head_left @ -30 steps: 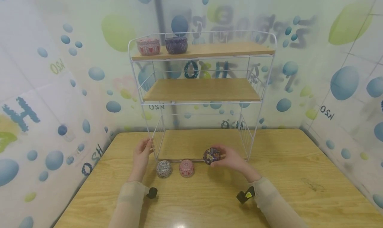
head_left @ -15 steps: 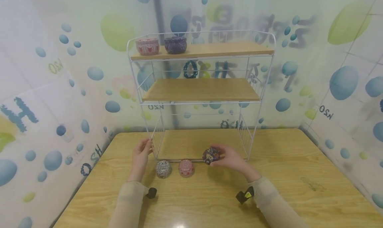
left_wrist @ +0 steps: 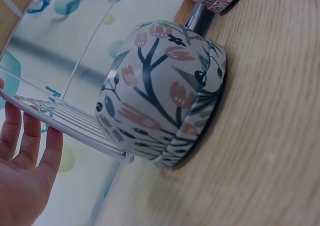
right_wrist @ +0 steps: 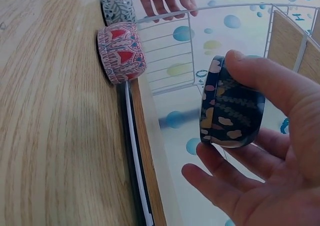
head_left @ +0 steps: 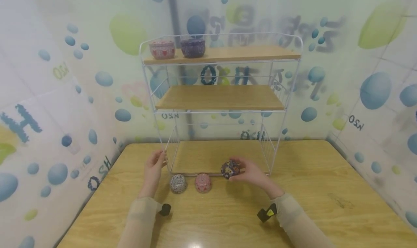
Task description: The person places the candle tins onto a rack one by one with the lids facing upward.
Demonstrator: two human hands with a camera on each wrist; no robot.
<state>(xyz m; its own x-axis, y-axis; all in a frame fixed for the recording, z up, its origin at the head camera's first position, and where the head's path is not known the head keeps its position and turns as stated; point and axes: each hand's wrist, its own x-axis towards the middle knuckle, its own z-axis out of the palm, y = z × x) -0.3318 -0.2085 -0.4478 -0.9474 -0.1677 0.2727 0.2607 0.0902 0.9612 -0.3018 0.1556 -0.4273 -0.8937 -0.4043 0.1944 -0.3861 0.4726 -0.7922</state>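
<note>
My right hand (head_left: 252,173) holds a dark navy tin (head_left: 230,169) with a floral pattern, thumb on one side and fingers on the other. In the right wrist view this navy tin (right_wrist: 232,103) is raised over the bottom board's front edge. My left hand (head_left: 154,170) grips the left front post of a white wire shelf rack (head_left: 161,139); its fingers (left_wrist: 31,131) curl behind the wire in the left wrist view. Along the rack's front, on the table, sit a white tin (head_left: 178,184) with a plant print and a pink tin (head_left: 203,183), rounded side up.
On the rack's top board (head_left: 247,53), at the left, stand a pink tin (head_left: 162,49) and a dark purple tin (head_left: 193,48). Below it are a middle board (head_left: 219,97) and a bottom board (head_left: 208,155). The wooden table (head_left: 325,190) extends to patterned walls behind and beside.
</note>
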